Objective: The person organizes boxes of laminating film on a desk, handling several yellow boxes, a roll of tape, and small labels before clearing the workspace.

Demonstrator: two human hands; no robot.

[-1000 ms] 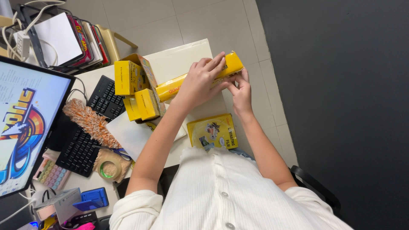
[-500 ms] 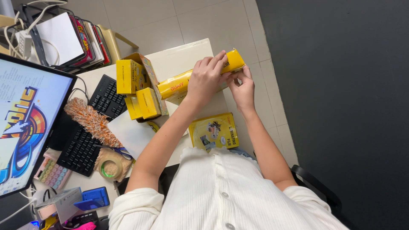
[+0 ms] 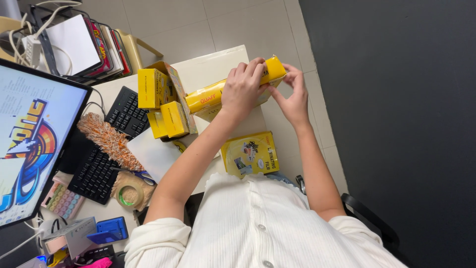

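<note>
Barely shifted since before, my left hand (image 3: pixel 243 89) stays clamped on one long glossy yellow carton (image 3: pixel 210 97) above the counter (image 3: pixel 208 67), right hand (image 3: pixel 292 99) pinching its end beside four small yellow boxes (image 3: pixel 158 101).

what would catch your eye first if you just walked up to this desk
Probably the long yellow box held over the middle of the desk, left hand wrapped around it and right hand at its end. Next, the stack of small yellow boxes beside it, and the bright monitor on the left.
</note>
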